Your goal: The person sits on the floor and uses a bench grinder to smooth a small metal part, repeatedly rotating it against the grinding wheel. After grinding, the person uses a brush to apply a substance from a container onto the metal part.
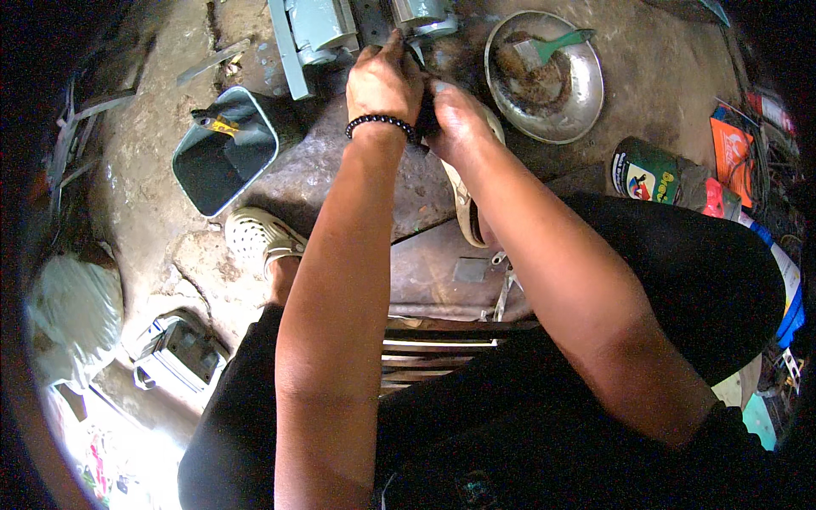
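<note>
My left hand [382, 81], with a black bead bracelet [380, 124] on the wrist, reaches to a grey-green metal machine part [319, 30] at the top of the view. Its fingers are closed on a dark part by the machine. My right hand [455, 119] is pressed against the left, fingers curled around a small dark object [425, 115] that is mostly hidden between both hands. What the object is cannot be told.
A round metal bowl [582, 93] holds a green-handled brush [557, 44] and brown grease. A dark square container [223, 149] sits left. A printed tin can [646, 174] lies right. My sandalled foot [259, 234] rests on the stained concrete floor; tools lie below.
</note>
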Motion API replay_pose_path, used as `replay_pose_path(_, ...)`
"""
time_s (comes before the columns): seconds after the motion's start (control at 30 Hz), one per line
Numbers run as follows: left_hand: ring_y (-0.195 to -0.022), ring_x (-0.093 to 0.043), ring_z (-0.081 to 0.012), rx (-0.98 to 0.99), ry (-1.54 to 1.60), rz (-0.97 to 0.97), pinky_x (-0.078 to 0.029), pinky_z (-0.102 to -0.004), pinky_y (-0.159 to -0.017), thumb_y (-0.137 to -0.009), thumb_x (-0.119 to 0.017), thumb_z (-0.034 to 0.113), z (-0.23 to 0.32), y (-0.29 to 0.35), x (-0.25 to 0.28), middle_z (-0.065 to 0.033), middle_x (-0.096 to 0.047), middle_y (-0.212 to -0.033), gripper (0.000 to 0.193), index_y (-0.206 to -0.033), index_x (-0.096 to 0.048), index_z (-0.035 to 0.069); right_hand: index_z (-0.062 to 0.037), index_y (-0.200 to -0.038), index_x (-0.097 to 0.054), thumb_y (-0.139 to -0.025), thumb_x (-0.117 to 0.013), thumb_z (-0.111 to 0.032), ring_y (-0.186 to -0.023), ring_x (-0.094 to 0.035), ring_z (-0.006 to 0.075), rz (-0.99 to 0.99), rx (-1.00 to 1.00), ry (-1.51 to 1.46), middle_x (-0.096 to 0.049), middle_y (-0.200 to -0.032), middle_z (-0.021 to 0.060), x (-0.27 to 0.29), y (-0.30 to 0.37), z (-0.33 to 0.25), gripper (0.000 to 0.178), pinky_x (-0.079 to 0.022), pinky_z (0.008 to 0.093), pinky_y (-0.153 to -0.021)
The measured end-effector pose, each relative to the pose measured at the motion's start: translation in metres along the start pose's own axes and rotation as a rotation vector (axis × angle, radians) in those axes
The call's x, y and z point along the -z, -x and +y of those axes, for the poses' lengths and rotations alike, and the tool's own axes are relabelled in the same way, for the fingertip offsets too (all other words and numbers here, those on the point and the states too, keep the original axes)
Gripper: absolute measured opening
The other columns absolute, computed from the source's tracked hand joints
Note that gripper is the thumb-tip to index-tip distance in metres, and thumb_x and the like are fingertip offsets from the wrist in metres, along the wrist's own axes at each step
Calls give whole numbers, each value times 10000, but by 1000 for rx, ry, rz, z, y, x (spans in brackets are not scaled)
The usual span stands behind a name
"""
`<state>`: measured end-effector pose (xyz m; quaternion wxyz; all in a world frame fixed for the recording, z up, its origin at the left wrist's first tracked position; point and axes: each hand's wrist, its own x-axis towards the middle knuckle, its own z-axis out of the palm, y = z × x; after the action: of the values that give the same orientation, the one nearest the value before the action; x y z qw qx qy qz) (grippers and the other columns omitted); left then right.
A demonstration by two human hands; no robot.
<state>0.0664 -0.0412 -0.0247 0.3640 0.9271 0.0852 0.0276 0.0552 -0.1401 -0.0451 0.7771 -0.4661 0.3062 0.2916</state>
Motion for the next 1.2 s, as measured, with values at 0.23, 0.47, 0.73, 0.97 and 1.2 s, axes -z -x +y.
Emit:
replay_pose_path(0.23, -852, -637, -403, -33, 43, 117, -519, -454, -797, -855, -567, 202, -4, -22, -13, -230, -643, -904, 227, -1024, -677, 99, -21, -1135, -587, -974, -390, -178, -997, -626, 244, 117, 91, -42, -641, -1141, 139, -4, -21, -9, 299, -484, 374, -928)
replay_pose_path(0.47, -833, -631, -405, -134, 24, 141, -515, -462, -785, -841, -592, 205, -11, -29, -18, -231, -642, -919, 206, -999, -681, 110, -15, -1099, -598, -957, -428, -147, -961, -628, 232, 48, 69, -94, -652, -1072, 134, -1, -34, -4, 258, -494, 368, -893)
replay_pose_path(0.73, -834, -624, -402, -116, 67, 235, -512, -445, -774, -793, -663, 205, -9, -29, -18, -221, -651, -873, 248, -1001, -679, 72, 25, -1088, -592, -902, -513, -128, -948, -620, 246, 178, 215, -27, -641, -1064, 146, -13, -17, -13, 254, -496, 365, -853)
replay_pose_path(0.97, -844, -630, -397, -182, -130, 135, -520, -446, -769, -824, -618, 210, -19, -39, -30, -226, -647, -887, 205, -958, -686, 70, 28, -1084, -590, -898, -494, -126, -922, -615, 263, 190, 126, -29, -631, -1062, 157, -14, -16, -22, 259, -501, 376, -826)
replay_pose_path(1.2, -874, -638, -395, -231, -227, 28, -534, -463, -770, -837, -574, 200, -27, -37, -29, -209, -627, -981, 209, -998, -692, 138, 41, -1061, -587, -884, -452, -110, -890, -606, 263, 250, 85, 125, -629, -1017, 170, -15, -6, -21, 269, -502, 398, -801)
